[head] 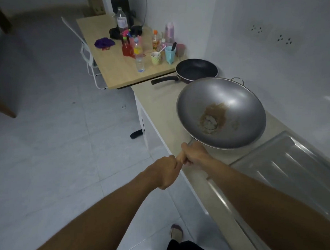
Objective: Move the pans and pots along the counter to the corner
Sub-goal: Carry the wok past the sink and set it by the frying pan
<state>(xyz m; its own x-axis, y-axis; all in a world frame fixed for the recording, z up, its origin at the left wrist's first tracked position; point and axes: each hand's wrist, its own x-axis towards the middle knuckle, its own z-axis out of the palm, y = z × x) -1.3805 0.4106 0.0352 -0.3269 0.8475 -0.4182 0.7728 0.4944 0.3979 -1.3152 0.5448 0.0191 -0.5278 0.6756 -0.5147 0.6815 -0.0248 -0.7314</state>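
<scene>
A large grey wok [235, 101] with brown residue in its bottom hangs tilted over the beige counter [157, 105], its small loop handle at the far side. Both hands hold its long handle, which is mostly hidden under them: my right hand [194, 154] grips closest to the bowl, my left hand [166, 171] grips the end just behind it. Beyond the wok a black frying pan [197, 69] sits on the counter by the wall, its handle pointing left.
A steel sink drainboard [291, 168] fills the counter at right. A wooden table [113, 66] butts against the counter's far end, crowded with bottles, cups and a purple cloth. A white chair stands left of it. Tiled floor lies to the left.
</scene>
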